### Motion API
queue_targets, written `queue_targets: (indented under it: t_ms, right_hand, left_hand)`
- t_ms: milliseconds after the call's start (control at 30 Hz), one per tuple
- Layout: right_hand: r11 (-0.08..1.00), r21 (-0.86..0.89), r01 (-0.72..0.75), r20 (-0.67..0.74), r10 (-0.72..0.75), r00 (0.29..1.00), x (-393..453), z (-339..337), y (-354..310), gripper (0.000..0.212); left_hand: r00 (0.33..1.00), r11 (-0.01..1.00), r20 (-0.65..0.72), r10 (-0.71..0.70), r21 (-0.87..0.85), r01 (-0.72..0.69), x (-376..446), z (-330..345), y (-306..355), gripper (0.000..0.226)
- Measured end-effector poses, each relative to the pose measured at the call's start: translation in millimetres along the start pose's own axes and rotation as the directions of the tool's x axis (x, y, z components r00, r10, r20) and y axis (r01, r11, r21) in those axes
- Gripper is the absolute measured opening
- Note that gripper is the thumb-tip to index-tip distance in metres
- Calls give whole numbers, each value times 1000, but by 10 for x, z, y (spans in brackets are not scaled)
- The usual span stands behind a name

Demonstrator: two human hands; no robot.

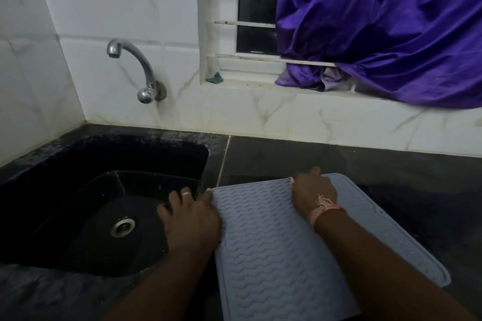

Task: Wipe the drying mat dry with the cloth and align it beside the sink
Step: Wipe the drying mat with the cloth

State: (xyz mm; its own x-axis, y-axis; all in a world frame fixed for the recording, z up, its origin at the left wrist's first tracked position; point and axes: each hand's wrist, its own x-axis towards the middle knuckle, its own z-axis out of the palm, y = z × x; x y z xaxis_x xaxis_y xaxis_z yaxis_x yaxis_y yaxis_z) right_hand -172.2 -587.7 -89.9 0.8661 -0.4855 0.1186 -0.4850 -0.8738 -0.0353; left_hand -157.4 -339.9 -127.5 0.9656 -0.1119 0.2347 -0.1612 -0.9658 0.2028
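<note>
A grey-blue drying mat (263, 237) with a wavy ribbed surface lies on the dark counter, just right of the black sink (78, 164). My left hand (190, 216) grips the mat's left edge near its far corner, thumb on top and fingers curled under. My right hand (313, 191) grips the mat's far edge, its fingers curled over the rim. A wiping cloth is not in either hand. A small green rag (215, 77) lies on the window sill.
A chrome tap (135, 65) juts from the tiled wall above the sink. A purple cloth (386, 28) hangs over the window bars at the upper right. Dark countertop (391, 169) stretches to the right and behind the mat.
</note>
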Motion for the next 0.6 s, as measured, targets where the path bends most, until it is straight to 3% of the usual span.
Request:
queue_targets:
  t_ms: [100, 200, 300, 400, 500, 600]
  right_hand:
    - [997, 69, 41, -37, -38, 999, -11, -54, -214, 31]
    - [928, 207, 310, -103, -294, 950, -199, -115, -673, 39]
    - [870, 174, 461, -112, -448, 887, -490, 2, -1211, 32]
    - [890, 200, 409, -153, -384, 910, -527, 140, -1285, 28]
    - [899, 164, 406, -155, -383, 911, -428, 115, -1027, 29]
    - [940, 135, 314, -122, -298, 947, -294, 49, -720, 32]
  left_hand:
    - [999, 999, 6, 38, 11, -38, -14, 3, -9, 51]
    - [993, 996, 71, 90, 1, -90, 18, 4, -27, 62]
    - [987, 994, 123, 104, 29, -108, 30, -36, -28, 75]
    - [984, 993, 152, 93, 56, -103, 24, -50, -35, 76]
    - [989, 995, 125, 80, 55, -88, 38, -47, -31, 64]
    - [993, 995, 100, 57, 74, -65, 51, -12, -24, 60]
